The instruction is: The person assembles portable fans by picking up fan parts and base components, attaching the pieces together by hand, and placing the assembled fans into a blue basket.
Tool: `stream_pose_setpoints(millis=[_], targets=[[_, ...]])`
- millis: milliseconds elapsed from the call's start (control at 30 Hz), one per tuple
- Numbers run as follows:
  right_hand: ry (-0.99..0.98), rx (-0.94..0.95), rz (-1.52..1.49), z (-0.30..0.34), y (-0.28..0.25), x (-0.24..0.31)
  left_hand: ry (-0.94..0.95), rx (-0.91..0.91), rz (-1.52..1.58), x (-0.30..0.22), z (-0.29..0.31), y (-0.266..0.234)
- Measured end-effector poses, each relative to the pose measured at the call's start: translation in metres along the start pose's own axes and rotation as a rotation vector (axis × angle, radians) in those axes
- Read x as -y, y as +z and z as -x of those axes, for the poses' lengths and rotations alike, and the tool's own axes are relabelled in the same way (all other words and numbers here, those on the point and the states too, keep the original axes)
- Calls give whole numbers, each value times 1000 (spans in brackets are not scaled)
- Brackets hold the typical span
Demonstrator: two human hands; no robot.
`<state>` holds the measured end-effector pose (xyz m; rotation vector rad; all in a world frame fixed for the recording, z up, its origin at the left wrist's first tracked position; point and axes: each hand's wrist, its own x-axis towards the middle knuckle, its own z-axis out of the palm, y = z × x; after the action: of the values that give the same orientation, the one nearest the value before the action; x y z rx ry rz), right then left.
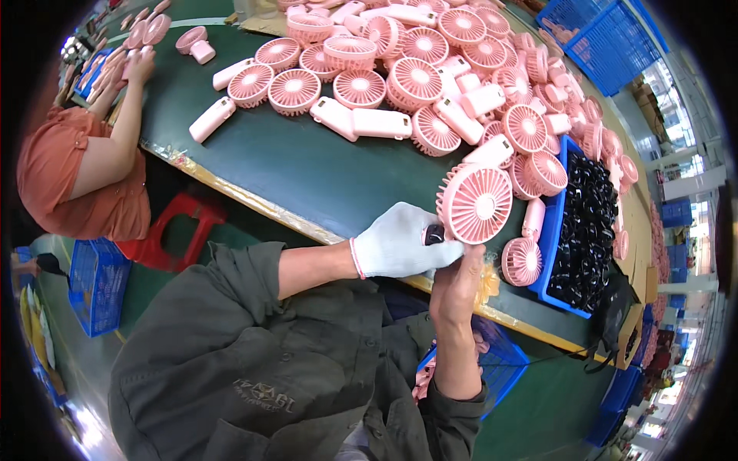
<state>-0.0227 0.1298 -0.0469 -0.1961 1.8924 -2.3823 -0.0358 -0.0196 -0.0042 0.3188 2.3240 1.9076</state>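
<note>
My left hand (393,244), in a white glove, is closed around a small glossy black part (433,234), and much of that part is hidden by the fingers. Right beside it, my bare right hand (458,286) grips a pink handheld fan (478,203) from below, with the round slatted head facing up. The fan's lower end is hidden behind the hands, so I cannot tell whether the black part touches it. Both hands meet over the table's near edge. To their right, a blue tray (547,265) holds many black parts (588,223) of similar look.
A large heap of pink fans (415,81) covers the far side of the green table (284,173). One fan (522,261) lies against the tray. At left, a person in an orange top (84,165) works by a red stool (173,230). Blue crates (607,42) stand beyond.
</note>
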Motion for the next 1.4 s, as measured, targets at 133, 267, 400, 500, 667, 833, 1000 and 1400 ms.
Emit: stream_pose_setpoints(millis=[133, 267, 400, 500, 667, 833, 1000, 1400], targets=[[308, -10, -266, -1, 0, 18, -326, 242, 686, 6, 1, 13], [382, -146, -296, -5, -1, 32, -499, 335, 879, 11, -6, 24], [367, -105, -300, 1, -10, 24, -512, 349, 917, 19, 0, 22], [220, -354, -301, -3, 5, 6, -331, 485, 1616, 97, -3, 51], [-13, -329, -7, 29, 8, 34, 211, 181, 250, 46, 2, 68], [-204, -195, 62, 33, 2, 16, 219, 242, 56, -10, 28, 26], [-184, 9, 47, 34, -3, 18, 252, 214, 106, -1, 32, 27], [-322, 322, -124, 8, -11, 19, 441, 258, -68, 29, 26, 53]])
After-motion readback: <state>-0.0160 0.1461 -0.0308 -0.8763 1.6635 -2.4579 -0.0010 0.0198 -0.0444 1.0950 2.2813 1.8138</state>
